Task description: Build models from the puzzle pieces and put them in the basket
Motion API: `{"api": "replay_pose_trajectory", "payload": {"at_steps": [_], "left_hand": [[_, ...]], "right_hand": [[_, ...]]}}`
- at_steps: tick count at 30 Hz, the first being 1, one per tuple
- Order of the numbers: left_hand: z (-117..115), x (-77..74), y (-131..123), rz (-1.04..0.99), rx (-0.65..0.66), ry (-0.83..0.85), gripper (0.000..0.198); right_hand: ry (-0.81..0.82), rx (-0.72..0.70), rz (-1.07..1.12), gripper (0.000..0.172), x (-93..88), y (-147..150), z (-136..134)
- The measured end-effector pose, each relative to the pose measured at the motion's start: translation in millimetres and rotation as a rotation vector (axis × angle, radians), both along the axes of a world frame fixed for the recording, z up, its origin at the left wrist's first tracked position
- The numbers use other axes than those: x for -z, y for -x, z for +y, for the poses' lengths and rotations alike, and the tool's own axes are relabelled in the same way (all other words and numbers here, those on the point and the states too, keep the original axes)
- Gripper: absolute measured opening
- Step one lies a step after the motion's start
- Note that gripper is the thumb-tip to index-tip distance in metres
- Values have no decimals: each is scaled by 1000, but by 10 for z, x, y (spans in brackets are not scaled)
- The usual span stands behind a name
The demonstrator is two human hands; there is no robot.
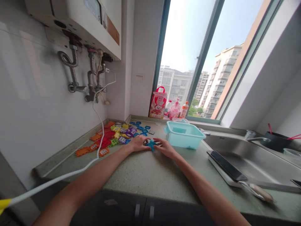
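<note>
My left hand [137,143] and my right hand [166,147] meet on the counter [150,171] around a blue toothed plastic tile [151,144]. Fingers of both hands pinch its edges, the left from the left side and the right from the right. Just behind the left hand lies a heap of interlocking tiles [113,135] in orange, red, yellow, green, purple and blue, spread toward the wall. A pale turquoise plastic tub [184,135] stands right behind my right hand.
A white cable [98,150] hangs from the wall heater pipes across the counter's left. A steel sink [244,157] lies to the right, with a dark phone [227,164] on its rim. Bottles and a red bag [158,103] stand on the window sill.
</note>
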State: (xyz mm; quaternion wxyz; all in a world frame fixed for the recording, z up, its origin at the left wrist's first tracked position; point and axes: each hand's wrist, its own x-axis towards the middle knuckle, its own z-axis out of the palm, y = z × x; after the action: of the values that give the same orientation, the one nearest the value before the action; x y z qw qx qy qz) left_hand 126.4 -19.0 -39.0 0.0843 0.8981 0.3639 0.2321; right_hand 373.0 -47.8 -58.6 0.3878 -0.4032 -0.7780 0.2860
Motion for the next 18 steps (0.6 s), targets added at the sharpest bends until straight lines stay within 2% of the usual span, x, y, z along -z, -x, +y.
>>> {"api": "replay_pose_trajectory", "payload": {"at_steps": [4, 8, 11, 14, 15, 16, 18], "left_hand": [[21, 28, 6, -33, -18, -20, 78], [24, 11, 28, -20, -41, -51, 89], [35, 7, 55, 2, -55, -75, 93], [48, 9, 82, 34, -73, -67, 90], [49, 4, 93, 49, -77, -73, 88], [50, -8, 108, 68, -75, -89, 87], [52, -55, 155, 122, -53, -142, 85]], "right_hand": [[-33, 31, 69, 43, -36, 21, 3], [-172, 131, 119, 29, -179, -6, -26], [-328, 217, 48, 26, -332, -83, -79], [-368, 231, -107, 27, -398, -156, -130], [-352, 216, -158, 30, -382, -166, -138], [-329, 196, -203, 39, -346, -168, -137], [-271, 152, -268, 71, -233, -146, -113]]}}
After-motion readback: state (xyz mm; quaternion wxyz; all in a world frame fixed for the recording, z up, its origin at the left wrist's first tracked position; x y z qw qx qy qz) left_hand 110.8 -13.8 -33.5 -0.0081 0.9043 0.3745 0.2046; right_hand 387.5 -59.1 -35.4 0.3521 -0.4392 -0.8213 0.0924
